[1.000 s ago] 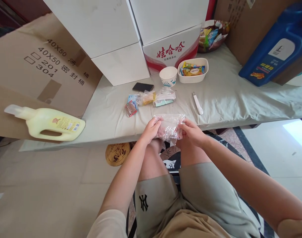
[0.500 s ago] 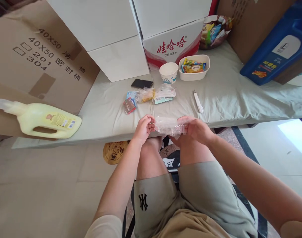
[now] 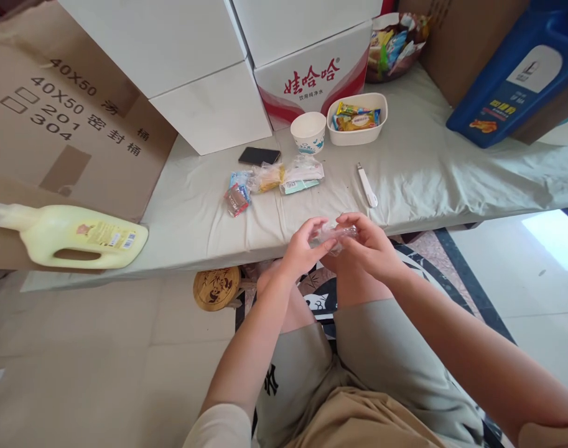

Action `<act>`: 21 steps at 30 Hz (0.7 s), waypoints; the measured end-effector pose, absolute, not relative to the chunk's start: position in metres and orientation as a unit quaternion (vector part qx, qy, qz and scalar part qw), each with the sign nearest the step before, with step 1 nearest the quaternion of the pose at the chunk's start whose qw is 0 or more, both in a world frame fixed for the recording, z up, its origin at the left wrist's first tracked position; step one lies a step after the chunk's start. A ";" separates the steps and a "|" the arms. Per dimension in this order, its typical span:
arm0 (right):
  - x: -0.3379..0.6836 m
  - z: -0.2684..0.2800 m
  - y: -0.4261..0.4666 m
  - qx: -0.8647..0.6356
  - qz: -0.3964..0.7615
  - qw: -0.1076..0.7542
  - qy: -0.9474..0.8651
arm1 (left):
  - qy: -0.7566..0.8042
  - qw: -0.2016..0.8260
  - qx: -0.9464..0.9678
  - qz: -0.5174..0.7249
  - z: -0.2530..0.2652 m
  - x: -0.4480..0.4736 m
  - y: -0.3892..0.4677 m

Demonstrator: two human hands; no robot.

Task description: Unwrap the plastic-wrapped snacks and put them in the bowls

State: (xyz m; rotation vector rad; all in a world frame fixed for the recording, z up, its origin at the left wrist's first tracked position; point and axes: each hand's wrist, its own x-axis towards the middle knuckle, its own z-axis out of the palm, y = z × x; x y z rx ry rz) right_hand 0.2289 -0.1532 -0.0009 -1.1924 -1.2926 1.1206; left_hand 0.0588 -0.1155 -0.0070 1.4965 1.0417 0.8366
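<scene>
Above my knees, at the edge of the cloth-covered surface (image 3: 172,233), my left hand (image 3: 307,246) and my right hand (image 3: 370,242) both grip a crumpled clear plastic wrapper (image 3: 333,235). The fingers of each hand are closed on it from either side. Beyond my hands lie several small packets: a red and brown sachet (image 3: 237,200), a yellow item in clear wrap (image 3: 269,177) and a white and mint-green packet (image 3: 302,174). Right of these lies a white utility knife (image 3: 366,185).
Farther back are a black phone (image 3: 259,155), a paper cup (image 3: 308,132) and a white tub (image 3: 357,134) of snacks. A yellow jug (image 3: 83,236) lies at left, a blue jug (image 3: 512,81) stands at right. Cardboard boxes (image 3: 73,124) line the back. A wooden stool (image 3: 217,288) is below.
My hands have come closer together, the left one moving right. The plastic wrapper, stretched out between them before, is now bunched up. The view has shifted slightly.
</scene>
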 end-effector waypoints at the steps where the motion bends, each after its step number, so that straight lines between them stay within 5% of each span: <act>1: 0.229 -0.002 -0.155 -0.495 0.480 0.514 -0.511 | 0.428 0.581 0.591 0.360 -0.010 0.062 -0.117; 10: 0.237 -0.018 -0.154 -0.501 0.512 0.508 -0.478 | 0.361 0.705 0.453 0.410 -0.019 0.077 -0.111; 17: 0.258 0.011 -0.059 -0.604 0.267 0.454 -0.598 | 0.532 0.329 0.658 0.419 -0.034 0.021 -0.048; 21: 0.257 0.044 0.066 -0.601 0.108 0.378 -0.696 | 0.550 0.224 0.735 0.329 -0.041 -0.005 -0.019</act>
